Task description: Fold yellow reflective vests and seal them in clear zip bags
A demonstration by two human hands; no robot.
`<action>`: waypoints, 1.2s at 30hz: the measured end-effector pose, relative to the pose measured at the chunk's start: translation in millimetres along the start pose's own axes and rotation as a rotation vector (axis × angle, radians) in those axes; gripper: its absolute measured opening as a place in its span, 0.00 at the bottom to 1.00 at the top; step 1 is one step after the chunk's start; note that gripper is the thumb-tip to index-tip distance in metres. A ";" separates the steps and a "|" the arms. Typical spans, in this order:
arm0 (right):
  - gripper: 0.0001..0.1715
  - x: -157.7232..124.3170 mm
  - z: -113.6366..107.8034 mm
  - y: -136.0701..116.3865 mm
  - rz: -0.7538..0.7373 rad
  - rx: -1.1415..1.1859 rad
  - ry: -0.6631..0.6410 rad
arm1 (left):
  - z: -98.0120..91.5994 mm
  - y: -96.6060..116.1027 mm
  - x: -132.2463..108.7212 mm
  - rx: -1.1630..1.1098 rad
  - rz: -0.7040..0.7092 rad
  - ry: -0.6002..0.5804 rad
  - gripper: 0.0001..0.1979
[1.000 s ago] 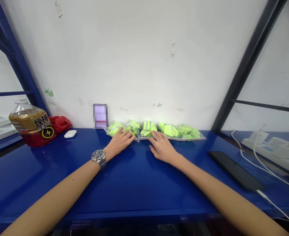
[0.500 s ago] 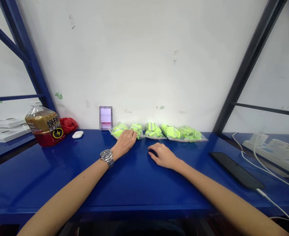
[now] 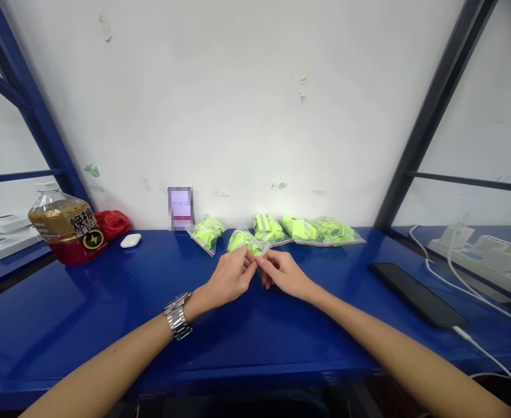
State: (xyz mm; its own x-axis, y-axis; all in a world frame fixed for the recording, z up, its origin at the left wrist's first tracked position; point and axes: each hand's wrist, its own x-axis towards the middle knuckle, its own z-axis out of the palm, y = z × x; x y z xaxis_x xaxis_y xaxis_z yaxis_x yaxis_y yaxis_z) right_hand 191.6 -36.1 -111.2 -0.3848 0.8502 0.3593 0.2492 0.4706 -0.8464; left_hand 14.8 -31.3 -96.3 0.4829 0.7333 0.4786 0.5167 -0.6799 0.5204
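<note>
Several clear zip bags with folded yellow-green reflective fabric lie along the wall on the blue table. One bag point(image 3: 241, 239) has been drawn forward from the row. My left hand point(image 3: 232, 275), with a metal watch on its wrist, pinches this bag's near edge. Close against it, my right hand point(image 3: 283, 273) pinches the same edge, thumb and fingers pressed together. Left of them lies another bag point(image 3: 209, 232); to the right are a striped bag point(image 3: 268, 227) and two more bags, one of them at the far right point(image 3: 333, 230).
A large bottle point(image 3: 68, 223), a red plastic bag point(image 3: 112, 223) and a white case point(image 3: 130, 240) stand at the left. A phone-like screen point(image 3: 181, 208) leans on the wall. At the right lie a black phone point(image 3: 416, 294) with a white cable and power strips point(image 3: 484, 255).
My left hand has pulled the second bag toward me and slightly right. Both hands have come together, and my right hand has closed on the bag's edge. The view has shifted slightly.
</note>
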 end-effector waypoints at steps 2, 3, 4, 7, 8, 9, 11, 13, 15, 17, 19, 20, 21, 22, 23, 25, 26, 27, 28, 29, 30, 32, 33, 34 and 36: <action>0.21 -0.6 0.2 -0.4 -0.030 0.013 -0.018 | -0.8 -0.7 1.4 -0.095 -0.057 -0.021 0.08; 0.21 -0.7 0.2 -0.2 -0.045 0.017 -0.028 | -1.0 -1.6 2.0 -0.154 -0.088 -0.029 0.08; 0.20 -0.7 0.0 0.3 -0.057 0.016 -0.037 | -0.9 -2.5 2.4 -0.218 -0.116 -0.036 0.09; 0.20 -0.7 -1.7 2.4 -0.073 -0.017 -0.041 | 1.0 -4.6 2.8 -0.413 -0.179 -0.045 0.11; 0.20 -0.8 -2.5 3.0 -0.078 -0.036 -0.037 | 1.8 -4.9 2.8 -0.464 -0.187 -0.047 0.12; 0.20 -0.9 -3.3 3.2 -0.085 -0.056 -0.034 | 2.4 -5.0 2.7 -0.501 -0.192 -0.050 0.12; 0.18 -1.5 -4.7 2.6 -0.104 -0.086 -0.043 | 3.3 -4.8 2.6 -0.521 -0.190 -0.057 0.13; 0.15 -1.9 -5.2 0.8 -0.112 -0.109 -0.050 | 3.8 -4.5 2.4 -0.434 -0.159 -0.049 0.12; 0.12 -1.8 -5.0 -0.9 -0.096 -0.151 -0.017 | 4.5 -4.6 2.3 -0.232 -0.072 -0.016 0.10; 0.11 -1.1 -4.8 -1.7 -0.076 -0.242 0.061 | 5.3 -6.0 2.2 -0.008 0.058 0.044 0.07; 0.13 0.1 -6.0 -1.5 -0.072 -0.361 0.144 | 4.9 -8.9 2.6 0.152 0.165 0.128 0.05; 0.14 0.8 -7.4 -1.3 -0.069 -0.418 0.180 | 3.9 -10.8 3.1 0.217 0.203 0.180 0.06; 0.15 1.5 -9.2 -1.2 -0.060 -0.469 0.212 | 2.2 -12.7 3.8 0.285 0.235 0.235 0.06; 0.16 2.2 -11.3 -1.4 -0.044 -0.513 0.241 | -0.1 -14.5 4.6 0.365 0.265 0.291 0.06; 0.16 2.6 -13.5 -2.1 -0.021 -0.549 0.265 | -2.7 -16.1 5.4 0.451 0.295 0.343 0.06; 0.16 2.5 -16.9 -5.1 0.022 -0.613 0.304 | -7.5 -17.7 6.2 0.613 0.352 0.417 0.05; 0.16 1.9 -17.6 -7.2 0.035 -0.642 0.310 | -9.0 -17.8 6.0 0.667 0.372 0.437 0.05; 0.16 1.2 -17.6 -9.4 0.043 -0.669 0.304 | -9.5 -17.5 5.2 0.694 0.381 0.446 0.05; 0.16 0.3 -16.8 -11.4 0.047 -0.692 0.288 | -8.9 -16.9 4.0 0.696 0.383 0.440 0.04; 0.17 -0.6 -15.4 -13.0 0.054 -0.708 0.269 | -7.5 -16.1 2.5 0.682 0.382 0.420 0.04; 0.17 -1.4 -13.7 -14.0 0.068 -0.717 0.250 | -5.5 -15.3 0.8 0.664 0.379 0.386 0.04; 0.17 -1.8 -10.4 -13.4 0.101 -0.709 0.208 | -1.5 -14.1 -1.8 0.648 0.386 0.308 0.05; 0.17 -1.4 -9.3 -11.9 0.109 -0.696 0.185 | -0.5 -13.7 -2.5 0.654 0.406 0.275 0.05; 0.16 -0.7 -9.0 -9.8 0.109 -0.683 0.159 | -0.5 -13.6 -2.7 0.668 0.433 0.254 0.05; 0.11 1.5 -10.9 -5.0 0.091 -0.670 0.122 | -4.0 -13.9 -2.1 0.707 0.495 0.257 0.06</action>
State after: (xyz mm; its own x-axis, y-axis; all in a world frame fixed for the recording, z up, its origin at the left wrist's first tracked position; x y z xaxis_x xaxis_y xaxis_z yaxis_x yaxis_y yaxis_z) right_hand 199.5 -34.6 -102.2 -0.2431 0.8954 0.3730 0.7867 0.4070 -0.4642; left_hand 3.8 -23.4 -101.7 0.6366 0.2762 0.7200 0.6467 -0.6999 -0.3033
